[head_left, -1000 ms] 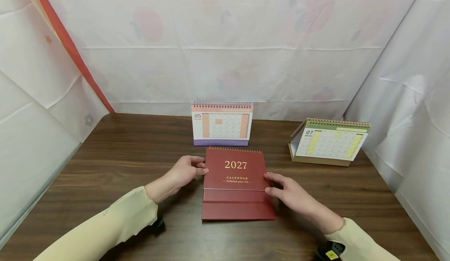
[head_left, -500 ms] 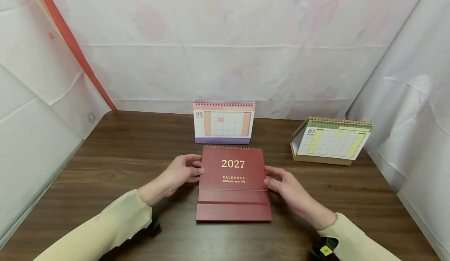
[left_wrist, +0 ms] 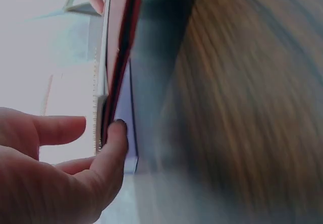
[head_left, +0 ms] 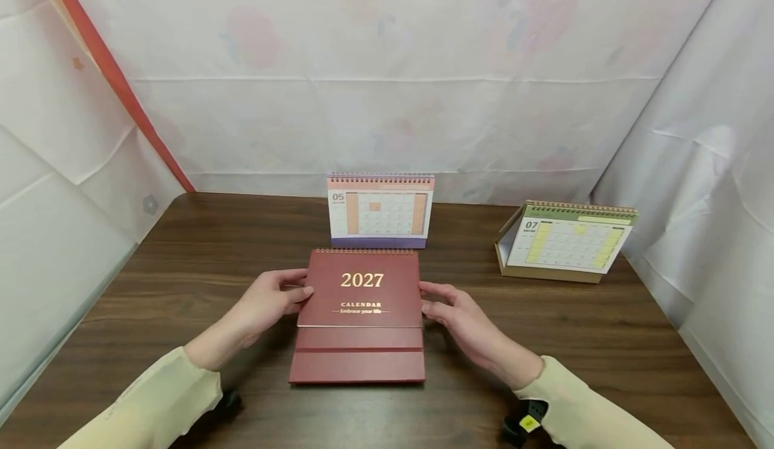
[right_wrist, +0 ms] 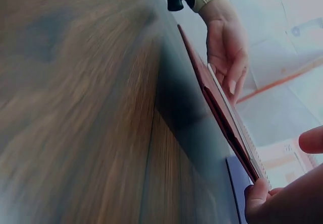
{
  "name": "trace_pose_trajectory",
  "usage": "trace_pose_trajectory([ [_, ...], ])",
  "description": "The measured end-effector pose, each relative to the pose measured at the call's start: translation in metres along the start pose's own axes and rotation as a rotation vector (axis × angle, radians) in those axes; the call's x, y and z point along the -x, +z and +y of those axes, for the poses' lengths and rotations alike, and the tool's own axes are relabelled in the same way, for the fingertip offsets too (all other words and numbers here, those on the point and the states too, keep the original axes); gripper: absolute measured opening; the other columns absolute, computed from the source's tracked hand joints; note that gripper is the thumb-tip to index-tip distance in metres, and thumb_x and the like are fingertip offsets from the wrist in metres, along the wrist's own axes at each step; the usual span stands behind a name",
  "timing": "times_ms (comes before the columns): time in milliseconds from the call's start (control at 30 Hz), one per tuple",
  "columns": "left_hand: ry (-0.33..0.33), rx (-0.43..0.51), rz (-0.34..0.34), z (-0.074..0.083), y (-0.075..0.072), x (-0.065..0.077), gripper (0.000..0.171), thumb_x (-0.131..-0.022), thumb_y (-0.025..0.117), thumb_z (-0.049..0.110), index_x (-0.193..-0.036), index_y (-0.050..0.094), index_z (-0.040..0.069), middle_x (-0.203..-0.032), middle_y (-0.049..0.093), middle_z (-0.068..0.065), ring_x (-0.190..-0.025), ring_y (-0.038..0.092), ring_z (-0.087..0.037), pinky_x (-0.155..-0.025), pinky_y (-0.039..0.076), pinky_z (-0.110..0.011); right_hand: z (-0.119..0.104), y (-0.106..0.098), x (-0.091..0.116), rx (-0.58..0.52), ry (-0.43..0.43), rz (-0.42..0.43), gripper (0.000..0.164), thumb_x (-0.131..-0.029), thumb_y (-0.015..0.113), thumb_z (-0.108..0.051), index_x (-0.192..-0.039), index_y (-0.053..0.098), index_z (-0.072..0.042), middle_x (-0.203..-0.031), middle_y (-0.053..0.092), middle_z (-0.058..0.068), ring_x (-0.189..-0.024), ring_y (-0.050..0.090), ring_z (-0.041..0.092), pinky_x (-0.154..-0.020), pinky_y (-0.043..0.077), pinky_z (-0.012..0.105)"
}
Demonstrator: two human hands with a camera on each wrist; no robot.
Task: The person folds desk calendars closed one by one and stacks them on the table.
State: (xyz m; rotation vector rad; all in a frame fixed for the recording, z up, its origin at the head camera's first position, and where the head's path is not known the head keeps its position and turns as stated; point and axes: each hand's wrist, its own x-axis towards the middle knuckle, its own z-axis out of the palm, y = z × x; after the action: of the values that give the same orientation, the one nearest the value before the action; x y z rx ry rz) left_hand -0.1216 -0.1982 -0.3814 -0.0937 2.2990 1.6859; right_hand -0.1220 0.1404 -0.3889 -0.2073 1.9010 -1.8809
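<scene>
A dark red 2027 desk calendar (head_left: 361,294), folded flat with its wire binding at the far edge, is held between both hands. In both wrist views it shows edge-on, above the dark wooden table (right_wrist: 111,113). My left hand (head_left: 261,304) grips its left edge, a fingertip under it and the thumb on the upper side. At the opposite edge my right hand (head_left: 465,324) holds it, fingers at the side and underneath.
Behind the red calendar stands a purple-based calendar (head_left: 381,212) showing 05. A green-topped calendar (head_left: 565,242) showing 07 stands tilted at the right. White patterned cloth (head_left: 387,86) encloses the back and sides of the table.
Both hands have moved left with the red calendar, which has also turned slightly and sits further left before the purple-based one. The two standing calendars have stayed put.
</scene>
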Motion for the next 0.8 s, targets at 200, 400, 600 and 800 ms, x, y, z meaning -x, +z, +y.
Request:
trace_pose_trajectory([
  [200,-0.048,-0.192,0.056,0.001,-0.026,0.02,0.071,-0.102,0.056,0.041,-0.15,0.036,-0.005,-0.147,0.044,-0.028,-0.119,0.059,-0.032,-0.091,0.053,-0.044,-0.001,0.034,-0.012,-0.005,-0.037,-0.02,0.051,-0.094,0.057,-0.004,-0.142,0.046,0.01,-0.144,0.039,0.025,-0.128,0.052,0.034,-0.104,0.038,0.036],
  [400,-0.084,-0.36,0.077,-0.004,-0.058,0.033,0.089,-0.099,0.052,0.057,-0.155,0.023,-0.005,-0.15,0.037,-0.03,-0.125,0.053,-0.039,-0.095,0.047,-0.052,-0.008,0.071,-0.025,-0.002,-0.067,-0.047,0.052,-0.091,0.061,-0.004,-0.141,0.05,0.007,-0.139,0.041,0.021,-0.124,0.055,0.031,-0.096,0.044,0.03],
  [600,-0.107,-0.422,0.085,-0.013,-0.099,0.041,0.096,-0.099,0.045,0.062,-0.157,0.007,-0.005,-0.148,0.034,-0.037,-0.13,0.041,-0.05,-0.093,0.042,-0.063,-0.013,0.11,-0.04,0.006,-0.064,-0.066,0.052,-0.088,0.064,-0.005,-0.139,0.054,0.001,-0.134,0.045,0.01,-0.123,0.054,0.028,-0.092,0.045,0.031],
  [800,-0.134,-0.475,0.106,-0.026,-0.134,0.042,0.098,-0.1,0.041,0.062,-0.155,-0.001,-0.008,-0.143,0.036,-0.041,-0.126,0.041,-0.054,-0.089,0.043,-0.066,-0.008,0.143,-0.054,-0.037,-0.064,-0.094,0.049,-0.088,0.065,-0.004,-0.135,0.057,0.002,-0.133,0.049,0.007,-0.12,0.055,0.026,-0.094,0.045,0.029],
])
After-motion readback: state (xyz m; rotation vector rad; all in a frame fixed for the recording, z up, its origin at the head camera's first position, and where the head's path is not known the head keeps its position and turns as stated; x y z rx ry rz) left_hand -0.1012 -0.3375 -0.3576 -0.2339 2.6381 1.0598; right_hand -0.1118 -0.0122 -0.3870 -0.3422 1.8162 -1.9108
